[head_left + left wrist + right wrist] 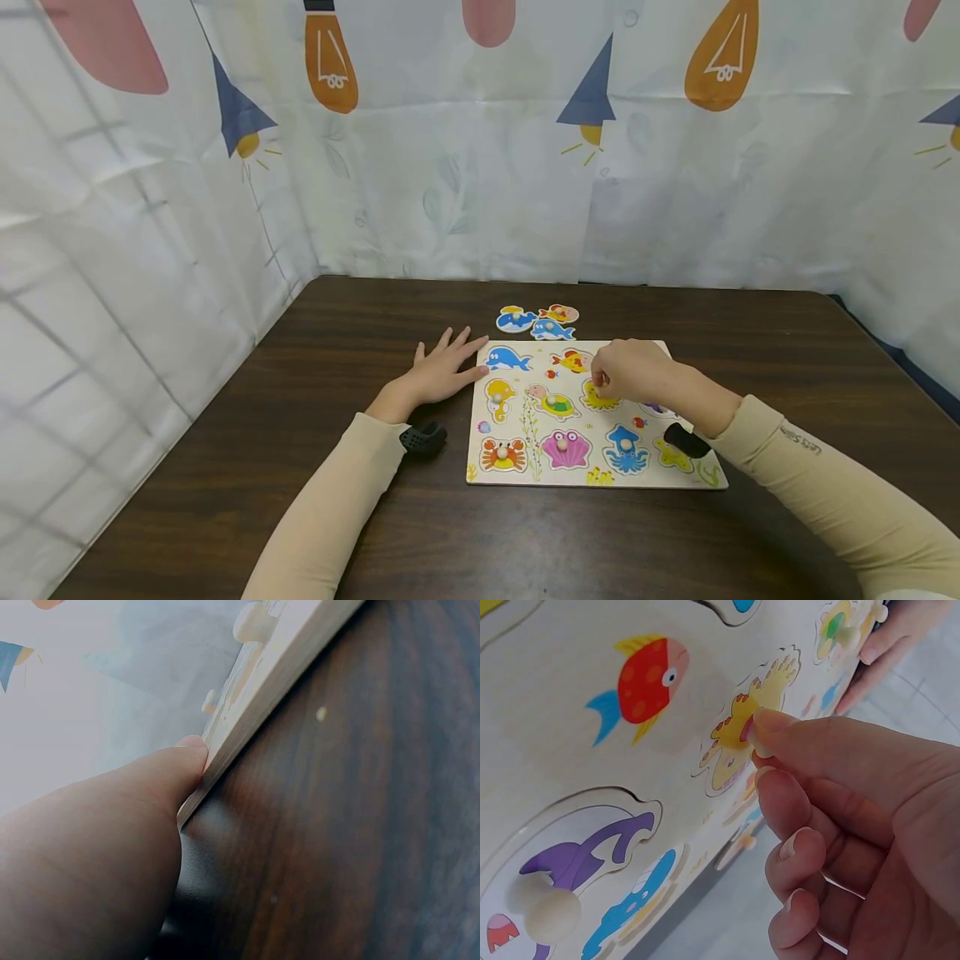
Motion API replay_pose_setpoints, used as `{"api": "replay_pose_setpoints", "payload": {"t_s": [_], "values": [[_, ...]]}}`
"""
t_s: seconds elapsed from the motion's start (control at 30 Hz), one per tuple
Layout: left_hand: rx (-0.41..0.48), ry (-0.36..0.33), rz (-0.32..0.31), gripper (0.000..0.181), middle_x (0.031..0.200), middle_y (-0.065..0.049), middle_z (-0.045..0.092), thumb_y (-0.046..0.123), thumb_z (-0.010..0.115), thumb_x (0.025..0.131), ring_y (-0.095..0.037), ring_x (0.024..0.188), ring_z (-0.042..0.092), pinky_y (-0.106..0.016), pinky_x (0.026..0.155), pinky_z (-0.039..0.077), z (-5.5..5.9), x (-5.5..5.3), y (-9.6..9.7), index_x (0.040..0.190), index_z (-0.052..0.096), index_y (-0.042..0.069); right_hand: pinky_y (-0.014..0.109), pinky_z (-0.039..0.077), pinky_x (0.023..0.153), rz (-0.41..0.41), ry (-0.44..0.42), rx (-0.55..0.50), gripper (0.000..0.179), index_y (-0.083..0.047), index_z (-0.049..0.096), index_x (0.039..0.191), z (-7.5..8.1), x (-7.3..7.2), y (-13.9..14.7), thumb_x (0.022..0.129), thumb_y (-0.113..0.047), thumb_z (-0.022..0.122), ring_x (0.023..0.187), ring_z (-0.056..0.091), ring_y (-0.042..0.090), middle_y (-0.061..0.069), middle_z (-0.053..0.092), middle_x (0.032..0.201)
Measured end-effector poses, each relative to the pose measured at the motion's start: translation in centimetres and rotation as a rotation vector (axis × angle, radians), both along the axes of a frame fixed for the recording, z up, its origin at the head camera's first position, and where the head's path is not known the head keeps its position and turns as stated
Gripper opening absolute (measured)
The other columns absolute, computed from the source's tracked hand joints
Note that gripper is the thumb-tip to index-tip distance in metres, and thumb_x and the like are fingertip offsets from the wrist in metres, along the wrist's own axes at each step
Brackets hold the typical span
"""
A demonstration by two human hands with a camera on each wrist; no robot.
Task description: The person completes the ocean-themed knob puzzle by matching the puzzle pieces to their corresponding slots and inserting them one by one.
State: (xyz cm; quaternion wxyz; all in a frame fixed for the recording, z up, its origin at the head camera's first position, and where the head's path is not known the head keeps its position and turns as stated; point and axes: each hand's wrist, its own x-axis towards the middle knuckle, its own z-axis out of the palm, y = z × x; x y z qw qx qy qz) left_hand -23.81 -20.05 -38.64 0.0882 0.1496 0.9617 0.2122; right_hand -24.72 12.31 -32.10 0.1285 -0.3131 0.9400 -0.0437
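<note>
A wooden peg puzzle board point(517, 425) with painted sea animals lies flat on the table. My right hand point(633, 369) reaches over its upper right part. Thumb and forefinger pinch the small knob of a yellow sea-animal piece point(739, 739), which sits at its matching cutout; the other fingers curl loosely below. With fingers spread, my left hand point(438, 373) rests at the board's upper left edge. Its thumb point(176, 761) touches the board's side. Near the right hand, a purple piece with a round knob point(553, 915) sits in its recess.
Behind the board, several loose fish and whale pieces point(551, 329) lie close together on the dark wooden table point(337, 333). Knobbed pieces such as the crab point(502, 454), pink shell point(566, 450) and blue squid point(626, 450) sit along the board's front. A patterned curtain point(465, 192) hangs behind.
</note>
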Motion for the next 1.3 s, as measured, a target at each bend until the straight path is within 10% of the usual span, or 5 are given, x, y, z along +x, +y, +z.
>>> {"api": "replay_pose_setpoints", "payload": {"t_s": [0.6,1.3], "values": [[-0.006,-0.001,-0.004,0.069,0.172,-0.008,0.007,0.054,0.047,0.106,-0.036,0.156,-0.005,-0.072,0.114,-0.008,-0.2,-0.2,0.0,0.166,0.024,0.028,0.031,0.046,0.06,-0.02,0.009,-0.078,0.009,-0.017,0.078,0.093,1.5,-1.0,1.2,0.089,-0.023,0.083,0.072,0.054,0.017,-0.003,0.062,0.079],[-0.02,0.005,-0.001,0.069,0.171,-0.01,0.007,0.055,0.046,0.106,-0.037,0.156,-0.004,-0.073,0.114,-0.007,0.0,-0.1,0.0,0.166,0.025,0.027,0.037,0.049,0.073,-0.098,-0.007,-0.34,0.015,-0.003,0.077,0.108,1.9,-7.5,-2.6,0.097,-0.012,0.072,0.085,0.054,0.026,0.008,0.064,0.091]]}}
